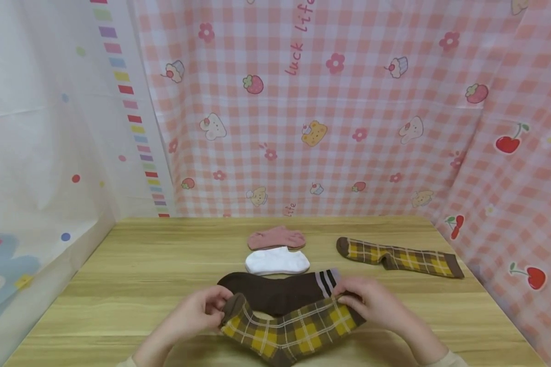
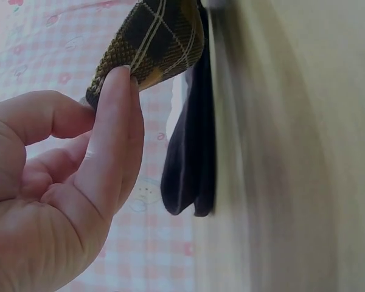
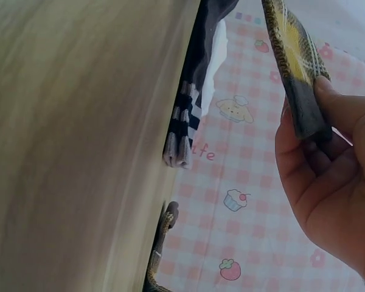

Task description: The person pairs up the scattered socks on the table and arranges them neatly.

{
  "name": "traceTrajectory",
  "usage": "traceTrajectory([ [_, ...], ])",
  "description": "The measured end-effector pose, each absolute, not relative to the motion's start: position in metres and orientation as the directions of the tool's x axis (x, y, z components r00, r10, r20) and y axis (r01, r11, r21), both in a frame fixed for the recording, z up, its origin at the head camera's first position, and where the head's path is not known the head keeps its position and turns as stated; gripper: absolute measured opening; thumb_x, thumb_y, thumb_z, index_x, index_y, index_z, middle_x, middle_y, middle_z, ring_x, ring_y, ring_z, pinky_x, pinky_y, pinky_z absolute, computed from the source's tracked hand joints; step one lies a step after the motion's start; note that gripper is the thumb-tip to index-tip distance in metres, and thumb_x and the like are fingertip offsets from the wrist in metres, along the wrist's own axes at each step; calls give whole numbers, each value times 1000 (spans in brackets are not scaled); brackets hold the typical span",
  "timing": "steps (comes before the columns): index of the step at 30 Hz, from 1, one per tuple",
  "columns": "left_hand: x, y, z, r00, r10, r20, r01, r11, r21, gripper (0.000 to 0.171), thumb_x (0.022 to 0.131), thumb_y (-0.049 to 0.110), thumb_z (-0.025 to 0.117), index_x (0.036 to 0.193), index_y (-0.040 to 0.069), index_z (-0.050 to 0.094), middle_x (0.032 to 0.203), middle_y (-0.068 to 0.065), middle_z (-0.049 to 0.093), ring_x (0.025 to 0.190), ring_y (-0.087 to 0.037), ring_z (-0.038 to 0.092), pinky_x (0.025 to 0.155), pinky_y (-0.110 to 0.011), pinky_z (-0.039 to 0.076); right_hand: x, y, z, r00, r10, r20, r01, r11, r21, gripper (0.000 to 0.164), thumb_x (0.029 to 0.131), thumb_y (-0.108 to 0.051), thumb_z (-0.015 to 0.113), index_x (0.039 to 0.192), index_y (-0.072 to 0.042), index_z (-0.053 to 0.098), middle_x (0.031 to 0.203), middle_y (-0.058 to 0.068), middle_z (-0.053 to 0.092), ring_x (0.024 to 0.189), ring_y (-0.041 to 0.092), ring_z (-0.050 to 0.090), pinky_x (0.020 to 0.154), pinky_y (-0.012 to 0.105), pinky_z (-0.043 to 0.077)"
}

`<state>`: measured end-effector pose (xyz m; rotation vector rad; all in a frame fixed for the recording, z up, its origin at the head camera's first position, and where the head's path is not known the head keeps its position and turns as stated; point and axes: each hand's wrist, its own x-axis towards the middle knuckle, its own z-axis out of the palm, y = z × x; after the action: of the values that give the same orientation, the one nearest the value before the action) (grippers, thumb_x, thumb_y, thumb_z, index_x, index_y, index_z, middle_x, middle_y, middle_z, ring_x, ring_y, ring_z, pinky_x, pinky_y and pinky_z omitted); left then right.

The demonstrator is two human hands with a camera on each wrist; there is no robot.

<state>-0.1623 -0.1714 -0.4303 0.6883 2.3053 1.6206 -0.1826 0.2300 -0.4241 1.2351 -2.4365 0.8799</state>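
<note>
A yellow and brown plaid sock [image 1: 298, 330] is stretched sideways between both hands, raised off the table near its front. At its brown toe end, my left hand [image 1: 201, 312] pinches it between thumb and fingers; the left wrist view shows the plaid fabric [image 2: 152, 45] at those fingertips. My right hand [image 1: 372, 303] pinches the brown cuff end, with the thumb on the near face in the right wrist view. Just behind it lies a dark brown pair of socks [image 1: 275, 290] with striped cuffs, partly covered by the plaid sock in the head view.
A matching plaid sock [image 1: 399, 256] lies flat on the right of the wooden table [image 1: 165, 255]. Behind the dark pair are white ankle socks [image 1: 277, 261], then pink ankle socks [image 1: 277, 238]. A pink checked curtain [image 1: 266, 102] hangs along the back edge.
</note>
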Motion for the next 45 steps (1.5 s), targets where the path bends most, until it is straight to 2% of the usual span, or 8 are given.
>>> traceTrajectory([
  [3, -163, -170, -435, -858, 511, 48, 216, 275, 937, 32, 81, -13, 56, 113, -6, 60, 90, -11, 63, 73, -16, 64, 60, -34, 59, -184, 231, -426, -591, -658, 466, -805, 448, -388, 21, 86, 2, 72, 97, -15, 69, 92, -7, 69, 83, 5, 63, 70, 25, 55],
  [10, -162, -169, -440, -871, 491, 22, 220, 350, 910, 32, 80, -15, 57, 110, -6, 60, 85, -9, 62, 71, -16, 64, 58, -31, 59, -186, 232, -428, -634, -697, 335, -764, 500, -408, 15, 89, -4, 70, 94, -17, 67, 88, -11, 65, 79, 1, 58, 67, 25, 52],
  [20, -161, -173, -442, -873, 486, -29, 195, 402, 895, 33, 77, -16, 57, 111, -13, 57, 80, -10, 60, 70, -20, 64, 58, -30, 58, -193, 231, -432, -661, -725, 196, -729, 556, -400, 15, 87, -2, 73, 91, -16, 68, 88, -12, 65, 80, 1, 59, 67, 26, 52],
  [28, -162, -175, -445, -875, 481, -61, 183, 444, 877, 33, 77, -18, 55, 109, -12, 57, 79, -9, 58, 66, -21, 64, 57, -29, 58, -197, 232, -434, -678, -726, 116, -698, 585, -412, 13, 88, -3, 73, 92, -15, 69, 88, -10, 67, 81, 2, 60, 68, 26, 53],
  [36, -162, -177, -445, -896, 440, -66, 174, 484, 857, 33, 77, -21, 51, 109, -15, 55, 73, -10, 56, 59, -21, 63, 53, -30, 57, -198, 230, -435, -687, -722, 85, -692, 614, -380, 12, 87, -5, 74, 92, -15, 70, 89, -8, 68, 82, 4, 61, 70, 28, 53],
  [45, -162, -181, -444, -914, 402, -55, 194, 552, 811, 27, 81, -15, 56, 108, -11, 58, 72, -7, 56, 59, -18, 63, 53, -28, 55, -201, 234, -440, -715, -694, 82, -666, 641, -381, 15, 86, -2, 74, 95, -14, 71, 89, -8, 68, 83, 3, 61, 72, 29, 54],
])
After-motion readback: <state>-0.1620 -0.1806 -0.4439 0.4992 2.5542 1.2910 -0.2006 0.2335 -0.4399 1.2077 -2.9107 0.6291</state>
